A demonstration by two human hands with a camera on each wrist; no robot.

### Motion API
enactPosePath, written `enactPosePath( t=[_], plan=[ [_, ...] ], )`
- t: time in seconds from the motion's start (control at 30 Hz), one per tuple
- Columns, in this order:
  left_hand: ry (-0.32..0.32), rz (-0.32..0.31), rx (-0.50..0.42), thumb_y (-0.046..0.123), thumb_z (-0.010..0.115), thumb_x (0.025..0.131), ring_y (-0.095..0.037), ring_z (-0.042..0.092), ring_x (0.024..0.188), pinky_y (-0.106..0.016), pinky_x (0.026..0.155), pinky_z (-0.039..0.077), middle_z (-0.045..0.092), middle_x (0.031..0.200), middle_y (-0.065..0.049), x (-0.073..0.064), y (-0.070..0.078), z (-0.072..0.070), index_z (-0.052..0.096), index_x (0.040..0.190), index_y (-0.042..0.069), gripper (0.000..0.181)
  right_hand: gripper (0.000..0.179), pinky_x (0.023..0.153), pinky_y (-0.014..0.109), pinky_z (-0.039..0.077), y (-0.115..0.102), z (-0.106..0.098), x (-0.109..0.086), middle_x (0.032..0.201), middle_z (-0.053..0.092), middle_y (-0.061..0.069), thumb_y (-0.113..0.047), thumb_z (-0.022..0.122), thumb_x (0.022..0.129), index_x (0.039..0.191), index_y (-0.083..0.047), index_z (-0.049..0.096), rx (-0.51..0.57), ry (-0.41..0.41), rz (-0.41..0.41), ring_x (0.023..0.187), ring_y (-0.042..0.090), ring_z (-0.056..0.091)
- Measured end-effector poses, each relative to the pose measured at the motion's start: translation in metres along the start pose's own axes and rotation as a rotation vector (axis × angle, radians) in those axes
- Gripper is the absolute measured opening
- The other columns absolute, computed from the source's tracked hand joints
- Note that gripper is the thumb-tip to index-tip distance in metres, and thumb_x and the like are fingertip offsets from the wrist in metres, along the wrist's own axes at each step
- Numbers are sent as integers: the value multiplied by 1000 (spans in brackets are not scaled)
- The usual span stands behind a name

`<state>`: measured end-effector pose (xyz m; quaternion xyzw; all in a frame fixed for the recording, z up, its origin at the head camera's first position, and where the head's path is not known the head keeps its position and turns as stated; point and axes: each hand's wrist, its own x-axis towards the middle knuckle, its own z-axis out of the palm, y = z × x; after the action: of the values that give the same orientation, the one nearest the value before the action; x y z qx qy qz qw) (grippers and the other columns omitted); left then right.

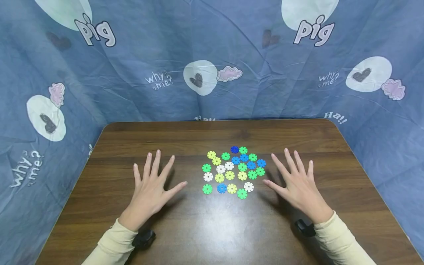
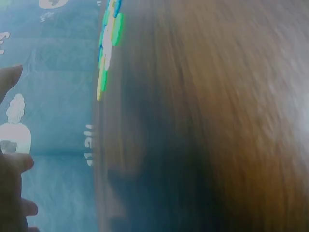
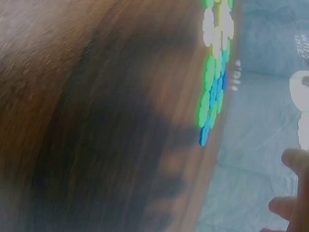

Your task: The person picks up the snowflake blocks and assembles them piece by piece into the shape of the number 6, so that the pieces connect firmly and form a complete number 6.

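Several flat notched plastic discs in green, yellow, white and blue lie loosely grouped on the wooden table, among them a dark blue disc (image 1: 234,149) at the back and a green disc (image 1: 242,194) at the front. To their left my left hand (image 1: 150,189) is held with fingers spread, its thumb pointing at the group. My right hand (image 1: 296,184) mirrors it on the other side, thumb tip close to a white disc (image 1: 248,187). Neither hand holds anything. Both wrist views show the discs edge-on, with fingers (image 2: 18,163) and fingers (image 3: 285,208) at the border.
The brown wooden table (image 1: 225,235) has a bright glare patch at the front and rounded far corners. A blue printed cloth (image 1: 205,44) hangs behind and at both sides. Black wrist devices (image 1: 144,239) sit under the cream sleeves (image 1: 110,244).
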<state>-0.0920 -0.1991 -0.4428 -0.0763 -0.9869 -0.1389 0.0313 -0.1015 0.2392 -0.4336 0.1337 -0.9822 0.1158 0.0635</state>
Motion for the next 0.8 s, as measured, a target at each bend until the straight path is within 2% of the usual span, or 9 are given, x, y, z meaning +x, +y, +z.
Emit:
enactPosePath(
  t=[0.07,0.17,0.27,0.37,0.47,0.53,0.6,0.8],
  plan=[
    [0,8,-44,80,49,92,-39,-4,162,-77,120,-5,-4,176,-10,1,0,1,17,166,35,93,83,114,84,12,-1,1,2,172,20,18,-66,60,95,163,-31,29,29,1,-5,157,47,20],
    [22,24,-147,72,59,93,-41,8,161,-77,121,3,8,175,-15,4,0,3,22,165,33,90,82,118,80,14,-2,4,5,169,29,19,-59,65,95,163,-29,29,94,27,-30,154,45,29],
    [58,51,-276,55,72,93,-43,25,155,-74,120,18,29,168,-19,8,2,6,36,161,23,83,77,119,71,27,-3,8,9,159,47,18,-46,73,94,158,-19,41,172,82,-75,146,42,44],
    [98,81,-366,37,80,90,-38,49,139,-63,114,39,54,148,-16,12,5,11,55,146,11,66,63,109,60,47,-6,12,13,141,63,14,-34,78,93,146,-10,55,263,112,-96,130,36,61],
    [101,103,-433,24,83,88,-28,66,112,-47,95,56,71,120,-10,18,9,17,69,125,5,44,49,91,52,59,-10,16,19,122,72,12,-26,80,92,133,-5,64,364,104,-94,108,30,72],
    [80,108,-474,20,84,87,-22,70,95,-37,83,59,75,104,-8,23,12,22,73,114,4,33,42,81,46,62,-14,19,24,113,75,11,-21,80,91,127,-3,68,415,85,-100,93,25,75],
    [42,104,-519,18,84,87,-15,68,84,-30,74,58,76,95,-5,27,15,26,74,107,4,27,36,75,40,62,-17,23,29,106,76,10,-18,81,90,121,-2,70,441,55,-110,82,20,75],
    [-88,39,-593,26,86,86,-8,62,75,-22,70,52,74,88,1,40,31,35,75,104,9,27,28,67,26,54,-30,35,42,88,75,-3,-22,85,87,111,-11,77,412,-76,-97,69,4,65]
  ],
)
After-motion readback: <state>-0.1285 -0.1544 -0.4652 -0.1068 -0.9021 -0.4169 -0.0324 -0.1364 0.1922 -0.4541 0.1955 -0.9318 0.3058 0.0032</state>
